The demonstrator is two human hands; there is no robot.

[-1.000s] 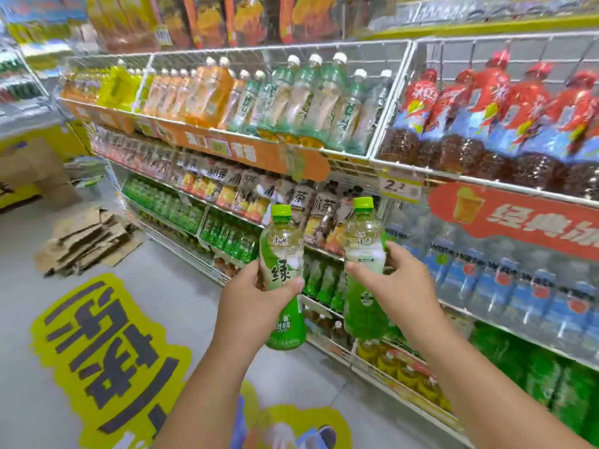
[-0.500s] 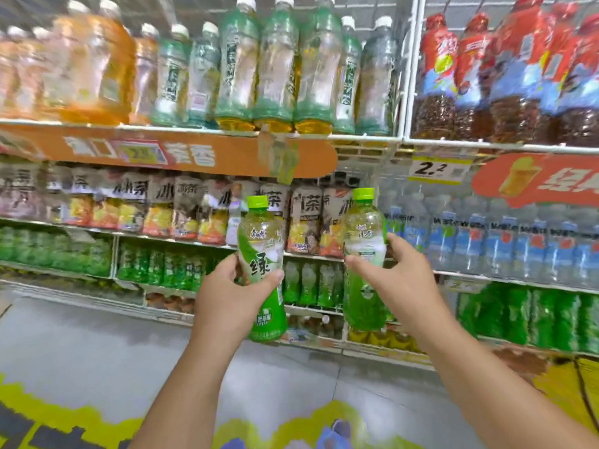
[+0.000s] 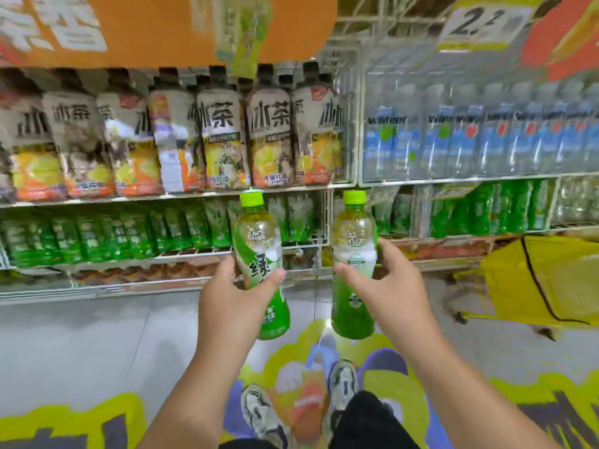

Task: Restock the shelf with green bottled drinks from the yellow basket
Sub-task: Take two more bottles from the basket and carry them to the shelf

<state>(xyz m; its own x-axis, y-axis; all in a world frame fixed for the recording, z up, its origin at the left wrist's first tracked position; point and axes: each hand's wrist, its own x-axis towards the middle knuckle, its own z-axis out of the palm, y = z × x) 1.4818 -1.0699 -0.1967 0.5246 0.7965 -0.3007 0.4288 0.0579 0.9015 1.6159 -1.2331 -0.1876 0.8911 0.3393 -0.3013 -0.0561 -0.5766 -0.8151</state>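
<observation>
My left hand point(image 3: 228, 306) grips a green tea bottle point(image 3: 261, 251) with a lime cap, held upright in front of the lower shelf. My right hand point(image 3: 393, 296) grips a second green bottle point(image 3: 352, 241) of the same kind, upright and a little to the right. Both bottles hover before the row of green bottled drinks point(image 3: 107, 234) on the low shelf. The yellow basket point(image 3: 551, 280) stands on the floor at the right, beside the shelving.
Above the green row stand iced tea bottles point(image 3: 269, 137) and blue-labelled water bottles point(image 3: 479, 144). An orange sign point(image 3: 155, 30) and a price tag point(image 3: 479, 24) hang overhead. My shoes point(image 3: 259, 413) stand on a coloured floor sticker point(image 3: 382, 361).
The view has tilted down and closer to the shelves. Both hands have lowered the bottles toward the green row. The yellow basket has come into view at the right.
</observation>
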